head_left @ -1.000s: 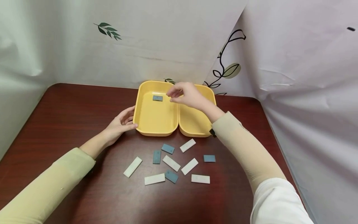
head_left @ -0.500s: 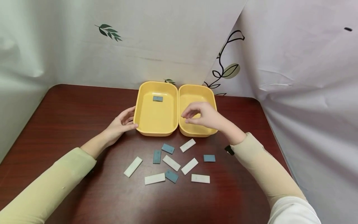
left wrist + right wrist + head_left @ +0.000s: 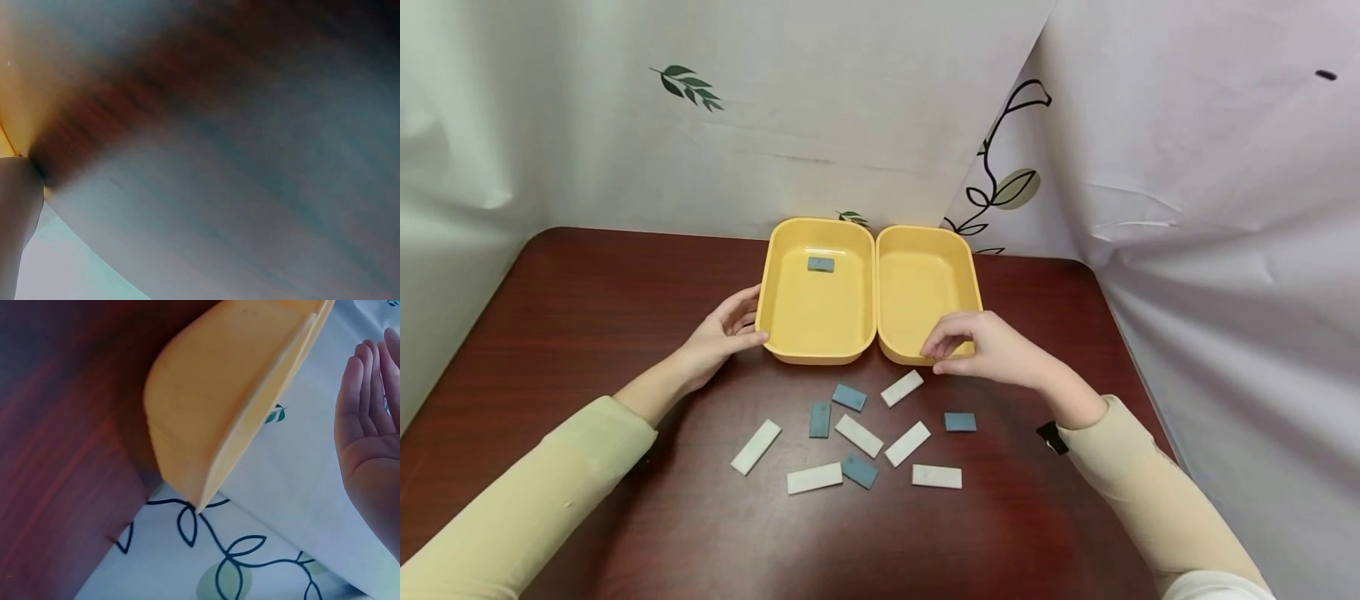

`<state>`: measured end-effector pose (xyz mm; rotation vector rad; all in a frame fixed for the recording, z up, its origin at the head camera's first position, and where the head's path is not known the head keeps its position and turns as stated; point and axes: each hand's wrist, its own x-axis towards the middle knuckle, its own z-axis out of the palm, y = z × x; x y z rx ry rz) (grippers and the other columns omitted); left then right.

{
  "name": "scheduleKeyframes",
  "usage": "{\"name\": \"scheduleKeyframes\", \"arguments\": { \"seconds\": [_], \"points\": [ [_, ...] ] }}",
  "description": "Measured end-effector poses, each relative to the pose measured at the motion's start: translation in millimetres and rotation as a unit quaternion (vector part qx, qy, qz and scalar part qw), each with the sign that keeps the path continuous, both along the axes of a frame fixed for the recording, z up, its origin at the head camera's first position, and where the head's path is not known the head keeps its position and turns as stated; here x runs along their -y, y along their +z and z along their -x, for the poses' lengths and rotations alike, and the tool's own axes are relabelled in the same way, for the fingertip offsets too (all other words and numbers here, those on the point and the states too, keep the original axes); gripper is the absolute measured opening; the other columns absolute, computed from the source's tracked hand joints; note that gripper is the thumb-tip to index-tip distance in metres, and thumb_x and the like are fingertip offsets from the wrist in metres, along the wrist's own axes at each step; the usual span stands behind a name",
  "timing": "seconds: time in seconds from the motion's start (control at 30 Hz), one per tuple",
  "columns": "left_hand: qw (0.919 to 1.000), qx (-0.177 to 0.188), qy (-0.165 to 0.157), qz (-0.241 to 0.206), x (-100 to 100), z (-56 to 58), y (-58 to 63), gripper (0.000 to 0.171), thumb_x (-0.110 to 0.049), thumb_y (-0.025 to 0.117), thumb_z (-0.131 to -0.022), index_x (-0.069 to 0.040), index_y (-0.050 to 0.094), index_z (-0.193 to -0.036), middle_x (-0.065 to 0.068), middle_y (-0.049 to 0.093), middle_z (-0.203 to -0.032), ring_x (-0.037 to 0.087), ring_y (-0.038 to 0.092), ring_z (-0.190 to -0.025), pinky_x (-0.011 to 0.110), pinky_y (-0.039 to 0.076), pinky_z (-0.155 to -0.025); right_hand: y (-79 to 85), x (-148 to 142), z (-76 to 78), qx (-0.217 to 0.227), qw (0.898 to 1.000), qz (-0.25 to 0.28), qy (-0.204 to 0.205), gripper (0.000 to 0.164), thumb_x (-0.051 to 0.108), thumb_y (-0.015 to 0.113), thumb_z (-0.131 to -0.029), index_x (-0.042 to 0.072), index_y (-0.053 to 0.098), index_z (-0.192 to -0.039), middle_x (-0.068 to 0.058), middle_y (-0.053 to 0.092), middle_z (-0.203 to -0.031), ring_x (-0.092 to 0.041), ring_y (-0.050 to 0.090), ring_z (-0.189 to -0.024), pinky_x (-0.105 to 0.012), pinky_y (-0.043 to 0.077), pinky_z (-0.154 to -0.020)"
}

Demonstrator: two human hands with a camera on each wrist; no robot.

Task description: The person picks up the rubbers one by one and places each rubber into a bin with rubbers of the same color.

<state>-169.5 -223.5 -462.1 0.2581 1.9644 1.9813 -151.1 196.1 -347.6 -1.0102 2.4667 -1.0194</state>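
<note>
Two yellow trays stand side by side at the back of the table. My left hand (image 3: 718, 337) holds the outer side of the left tray (image 3: 820, 360), thumb on its rim near the front corner. Inside that tray lies one blue-grey rectangular tile (image 3: 821, 264). My right hand (image 3: 988, 346) hovers over the front rim of the right tray (image 3: 925, 235), fingers loosely bent and nothing visible between them. The nearest piece to it is a white tile (image 3: 902, 388). A blue-grey tile (image 3: 959, 422) lies a little below this hand.
Several white tiles (image 3: 859, 436) and blue-grey tiles (image 3: 849, 397) lie scattered on the dark red-brown table (image 3: 640, 283) before the trays. One blue-grey tile (image 3: 859, 472) touches or nearly touches a white tile (image 3: 815, 478). A white curtain (image 3: 820, 108) with leaf prints hangs behind.
My right hand has moved from above the left tray's inner edge, rightward and toward me, across the right tray to its front rim. My left hand and the tiles have stayed in place.
</note>
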Motion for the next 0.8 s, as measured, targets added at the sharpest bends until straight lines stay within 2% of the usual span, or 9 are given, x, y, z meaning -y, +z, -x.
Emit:
{"name": "scheduleKeyframes", "arguments": {
  "seconds": [0.2,0.33,0.53,0.8],
  "points": [
    [0.9999,-0.004,-0.001,-0.009,-0.4,-0.3,-0.3,0.082,0.001,0.064,-0.103,-0.006,0.018,-0.170,0.027,0.032,-0.164,-0.001,0.057,-0.125,0.012,0.052,-0.100,-9.4,-14.6,-13.0,0.010,1.000,-0.001,0.003,0.025,-0.004,0.087,-0.084,0.009,0.078,-0.104,-0.012,0.077,-0.100,-0.020,0.074,-0.089,-0.041,0.066,-0.083],
    [0.9999,-0.002,-0.001,-0.013,-0.1,-0.7,0.1,0.083,0.001,0.065,-0.102,-0.006,0.018,-0.170,0.029,0.031,-0.165,-0.001,0.056,-0.125,0.012,0.052,-0.100,-15.1,-23.3,-21.9,0.011,1.000,-0.008,0.002,0.026,-0.004,0.087,-0.083,0.007,0.078,-0.104,-0.011,0.078,-0.101,-0.015,0.074,-0.088,-0.038,0.065,-0.082],
    [0.9999,-0.002,-0.002,-0.010,0.0,0.7,-0.7,0.082,0.001,0.064,-0.103,-0.007,0.018,-0.170,0.028,0.031,-0.165,-0.001,0.056,-0.125,0.011,0.051,-0.100,-24.2,-34.3,-34.1,0.039,0.999,-0.017,-0.015,0.025,-0.005,0.087,-0.083,0.004,0.077,-0.105,-0.009,0.077,-0.102,-0.016,0.074,-0.089,-0.038,0.065,-0.083],
    [1.0000,-0.001,-0.002,-0.004,-0.2,-0.6,1.1,0.082,0.000,0.064,-0.103,-0.007,0.017,-0.170,0.030,0.029,-0.166,-0.001,0.055,-0.126,0.011,0.051,-0.100,-41.9,-48.2,-40.4,0.045,0.998,-0.026,-0.029,0.024,-0.002,0.088,-0.084,0.004,0.077,-0.104,-0.004,0.077,-0.099,-0.012,0.072,-0.086,-0.032,0.064,-0.081]
  ]
}}
